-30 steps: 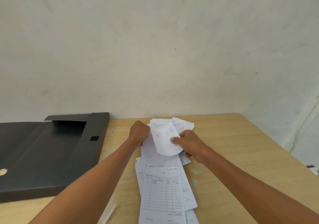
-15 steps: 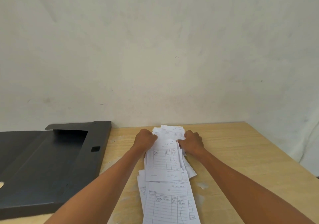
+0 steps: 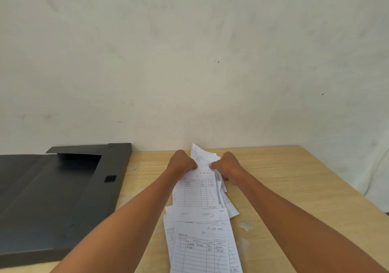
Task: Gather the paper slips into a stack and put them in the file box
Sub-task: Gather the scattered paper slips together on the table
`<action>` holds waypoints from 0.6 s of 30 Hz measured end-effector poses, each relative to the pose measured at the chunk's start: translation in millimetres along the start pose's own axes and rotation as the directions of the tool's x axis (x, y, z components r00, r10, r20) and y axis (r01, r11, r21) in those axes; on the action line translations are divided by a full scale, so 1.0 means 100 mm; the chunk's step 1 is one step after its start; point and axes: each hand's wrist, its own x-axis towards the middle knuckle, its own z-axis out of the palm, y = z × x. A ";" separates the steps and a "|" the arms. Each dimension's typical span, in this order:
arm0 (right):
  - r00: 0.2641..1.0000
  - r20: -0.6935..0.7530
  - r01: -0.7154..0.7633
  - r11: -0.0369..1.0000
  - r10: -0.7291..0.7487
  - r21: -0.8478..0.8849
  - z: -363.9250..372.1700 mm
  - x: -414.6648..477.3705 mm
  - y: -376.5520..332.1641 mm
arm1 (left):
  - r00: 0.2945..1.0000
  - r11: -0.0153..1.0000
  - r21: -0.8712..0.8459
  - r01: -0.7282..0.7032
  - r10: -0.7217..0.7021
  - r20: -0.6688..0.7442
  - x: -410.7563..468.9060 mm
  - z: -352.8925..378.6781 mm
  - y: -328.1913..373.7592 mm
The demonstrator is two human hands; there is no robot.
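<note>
Our left hand point(image 3: 182, 163) and right hand point(image 3: 228, 164) pinch paper slips point(image 3: 197, 192) on the worktop point(image 3: 294, 188), grip closed; file box point(image 3: 52, 199) alongside.

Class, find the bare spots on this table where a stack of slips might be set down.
Free: table right of the right hand; a strip between file box and left hand. Crowded: the middle, under paper slips.

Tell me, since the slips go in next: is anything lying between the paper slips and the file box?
Nothing visible: only bare table separates the paper slips from the open file box on their left.
</note>
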 end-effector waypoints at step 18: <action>0.997 0.073 -0.014 0.997 0.009 0.071 -0.14 -0.39 0.03 | 0.988 0.986 0.086 -0.146 0.150 -0.042 -0.45 -0.27 -0.31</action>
